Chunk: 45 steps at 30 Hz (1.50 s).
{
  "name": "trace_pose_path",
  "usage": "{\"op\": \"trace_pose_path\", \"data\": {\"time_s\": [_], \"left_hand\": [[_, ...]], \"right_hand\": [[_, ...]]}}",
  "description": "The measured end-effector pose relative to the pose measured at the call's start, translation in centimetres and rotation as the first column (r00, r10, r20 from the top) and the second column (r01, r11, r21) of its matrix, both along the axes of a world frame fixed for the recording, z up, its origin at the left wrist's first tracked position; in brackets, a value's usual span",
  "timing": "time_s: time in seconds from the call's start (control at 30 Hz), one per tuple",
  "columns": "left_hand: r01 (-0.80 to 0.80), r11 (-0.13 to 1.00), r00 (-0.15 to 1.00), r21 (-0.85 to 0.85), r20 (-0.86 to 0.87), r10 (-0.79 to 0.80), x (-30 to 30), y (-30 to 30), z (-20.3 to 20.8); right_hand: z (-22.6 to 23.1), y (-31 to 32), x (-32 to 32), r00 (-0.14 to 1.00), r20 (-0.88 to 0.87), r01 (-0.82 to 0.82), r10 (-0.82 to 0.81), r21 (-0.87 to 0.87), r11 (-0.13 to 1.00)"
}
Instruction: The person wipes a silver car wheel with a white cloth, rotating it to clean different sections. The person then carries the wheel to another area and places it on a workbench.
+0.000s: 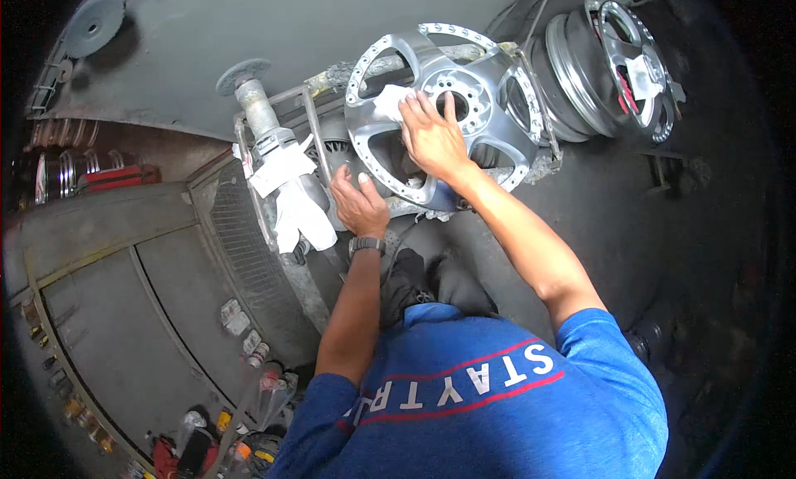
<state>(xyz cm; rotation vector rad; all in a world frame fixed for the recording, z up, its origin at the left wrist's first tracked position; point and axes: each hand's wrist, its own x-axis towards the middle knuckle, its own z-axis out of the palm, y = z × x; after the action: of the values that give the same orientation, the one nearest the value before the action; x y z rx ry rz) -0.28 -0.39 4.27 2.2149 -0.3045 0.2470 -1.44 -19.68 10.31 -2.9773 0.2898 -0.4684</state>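
On the metal frame [315, 131], the silver wheel face [489, 106] rested spokes-up, apparently for easy reach. The left hand [358, 204], fingers loosely parted, held nothing visible beside it; the right hand [435, 143] lay flat, seemingly steadying a white cloth [388, 104] against a spoke.

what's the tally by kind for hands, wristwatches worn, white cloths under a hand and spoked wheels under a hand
Hands: 2, left hand and right hand
Wristwatch: 1
White cloth under a hand: 1
Spoked wheel under a hand: 1
Total: 5
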Motion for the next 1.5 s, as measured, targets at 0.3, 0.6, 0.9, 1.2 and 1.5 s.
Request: {"op": "trace_pose_path", "data": {"time_s": [0.3, 0.6, 0.9, 1.2, 1.5], "left_hand": [[0.054, 0.999, 0.998, 0.002, -0.029, -0.054, 0.1, 0.2, -0.1], [0.027, 1.0, 1.0, -0.006, 0.006, -0.027, 0.3, 0.4, -0.6], [0.015, 1.0, 1.0, -0.016, 0.013, -0.015, 0.4, 0.4, -0.6], [0.0, 0.999, 1.0, -0.034, -0.013, 0.0, 0.3, 0.4, -0.7], [0.011, 1.0, 0.999, 0.009, 0.049, -0.011, 0.4, 0.2, -0.6]], "right_hand": [[0.1, 0.5, -11.2, 0.996, -0.075, 0.057, -0.057, -0.003, 0.998], [0.0, 5.1, -13.8, 0.983, -0.164, -0.081, 0.087, 0.044, 0.996], [0.1, 0.8, -11.4, 0.988, -0.126, -0.086, 0.089, 0.028, 0.996], [-1.3, 6.3, -15.6, 0.974, -0.226, -0.017, 0.028, 0.05, 0.999], [-1.0, 1.5, -12.4, 0.988, -0.086, 0.132, -0.127, 0.054, 0.99]]}}
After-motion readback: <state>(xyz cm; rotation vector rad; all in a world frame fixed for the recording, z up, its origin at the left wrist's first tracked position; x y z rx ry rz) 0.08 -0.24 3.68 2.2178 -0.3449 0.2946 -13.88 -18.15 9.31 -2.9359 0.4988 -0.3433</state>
